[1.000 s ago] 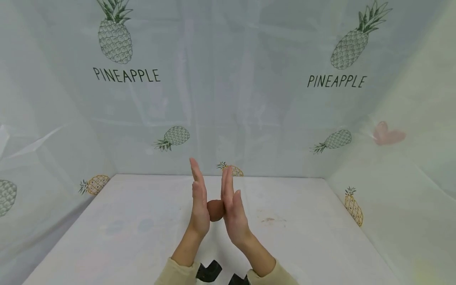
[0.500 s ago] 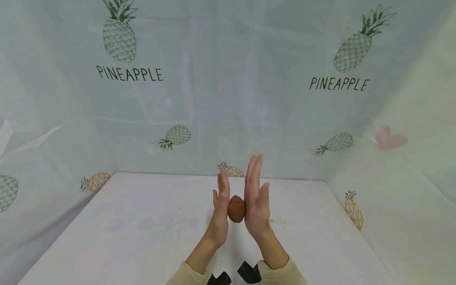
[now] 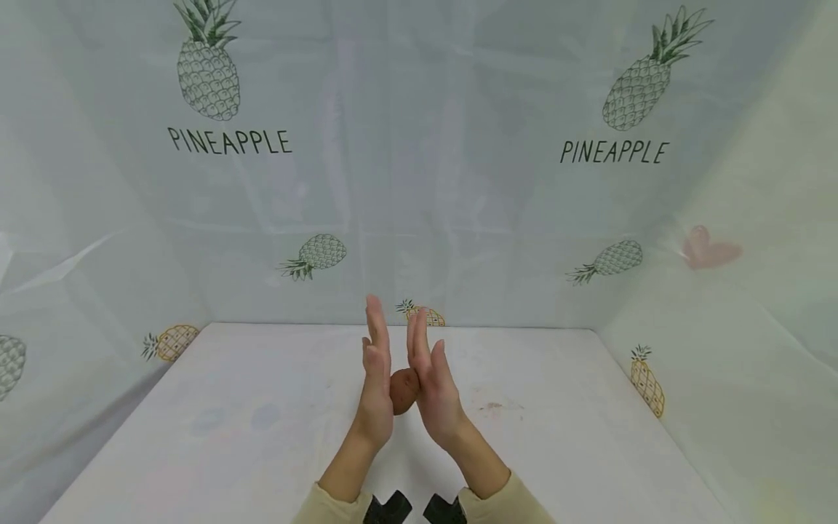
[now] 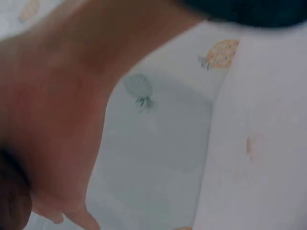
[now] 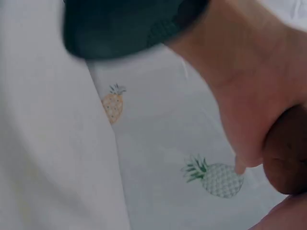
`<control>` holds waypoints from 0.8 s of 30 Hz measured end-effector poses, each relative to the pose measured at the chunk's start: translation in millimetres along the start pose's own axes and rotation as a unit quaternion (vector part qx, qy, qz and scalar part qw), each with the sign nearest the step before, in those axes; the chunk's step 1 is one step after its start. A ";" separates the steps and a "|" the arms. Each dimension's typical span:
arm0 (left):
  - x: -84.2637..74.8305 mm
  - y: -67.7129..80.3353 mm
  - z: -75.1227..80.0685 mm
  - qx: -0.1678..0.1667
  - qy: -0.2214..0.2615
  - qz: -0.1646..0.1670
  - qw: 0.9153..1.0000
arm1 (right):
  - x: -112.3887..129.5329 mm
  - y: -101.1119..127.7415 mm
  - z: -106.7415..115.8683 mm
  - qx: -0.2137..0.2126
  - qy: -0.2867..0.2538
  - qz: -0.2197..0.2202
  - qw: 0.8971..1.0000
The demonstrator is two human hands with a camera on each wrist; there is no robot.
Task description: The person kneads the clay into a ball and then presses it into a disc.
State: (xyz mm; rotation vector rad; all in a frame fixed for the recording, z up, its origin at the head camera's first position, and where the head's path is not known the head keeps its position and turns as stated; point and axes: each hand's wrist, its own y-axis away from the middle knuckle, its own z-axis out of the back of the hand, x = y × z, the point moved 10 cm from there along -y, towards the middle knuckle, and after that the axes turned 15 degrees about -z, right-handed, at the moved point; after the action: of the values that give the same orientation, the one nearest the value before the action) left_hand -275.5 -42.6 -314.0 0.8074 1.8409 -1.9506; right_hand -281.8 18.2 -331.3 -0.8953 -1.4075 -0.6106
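Note:
A brown ball of clay (image 3: 404, 393) is pressed between my two upright palms, above the white table. My left hand (image 3: 377, 386) flanks it on the left with straight fingers pointing up and away. On the other side, my right hand (image 3: 437, 397) lies against the ball, its fingers also straight and its thumb raised. Faint creases and small pits mark the clay's surface. The left wrist view catches the clay ball (image 4: 14, 203) in its lower left corner beside the palm. In the right wrist view the dark clay ball (image 5: 287, 153) sits against the right palm.
The white table (image 3: 556, 422) carries a brownish smear (image 3: 494, 406) to the right of the hands. A pale sheet (image 3: 419, 182) printed with pineapples hangs behind and at both sides. Black camera mounts (image 3: 388, 507) sit at the wrists.
Both hands swung right with the clay ball, then came back left. The left hand has slid relative to the right, and the ball has turned between the palms.

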 end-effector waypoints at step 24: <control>2.2 9.9 -31.4 0.036 -0.015 0.015 0.999 | 37.9 16.4 19.0 -0.061 0.021 0.097 0.993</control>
State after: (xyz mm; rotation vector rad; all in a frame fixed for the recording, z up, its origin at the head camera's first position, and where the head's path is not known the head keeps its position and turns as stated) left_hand -266.0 -12.3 -323.2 0.8173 1.7401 -2.0082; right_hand -275.3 48.3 -297.9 -1.0971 -1.2378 -0.5683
